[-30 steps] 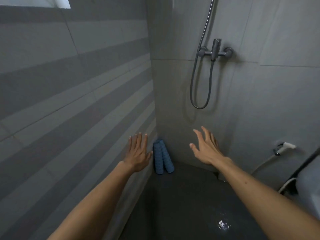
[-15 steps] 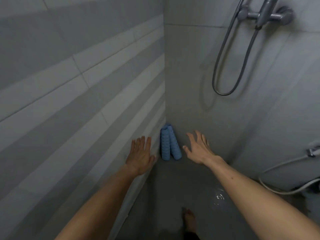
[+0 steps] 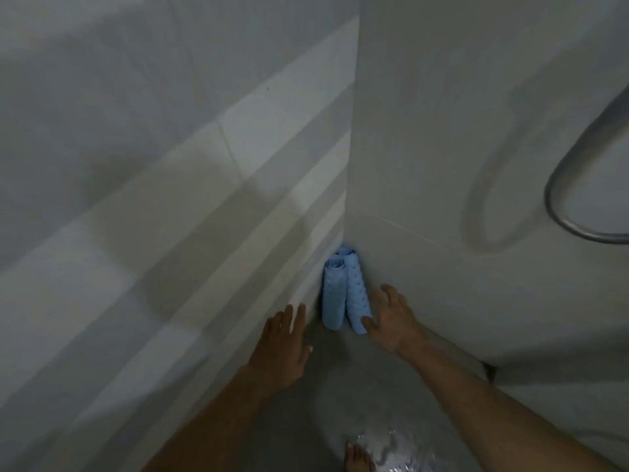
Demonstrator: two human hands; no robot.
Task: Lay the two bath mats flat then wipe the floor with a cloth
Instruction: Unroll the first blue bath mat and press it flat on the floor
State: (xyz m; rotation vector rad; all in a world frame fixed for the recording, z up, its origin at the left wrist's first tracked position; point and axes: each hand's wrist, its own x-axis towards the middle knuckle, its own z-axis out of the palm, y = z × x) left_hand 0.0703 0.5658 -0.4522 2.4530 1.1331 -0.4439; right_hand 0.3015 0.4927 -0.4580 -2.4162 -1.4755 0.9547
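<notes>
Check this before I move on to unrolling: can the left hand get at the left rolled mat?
Probably yes: the left hand is open just short of the left rolled mat, with nothing between.

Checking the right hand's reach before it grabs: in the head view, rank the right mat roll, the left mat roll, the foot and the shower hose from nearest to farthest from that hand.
1. Right mat roll: beside the right hand, at its fingertips.
2. Left mat roll: just beyond, in the corner.
3. Foot: below, on the wet floor.
4. Shower hose: far up the right wall.
</notes>
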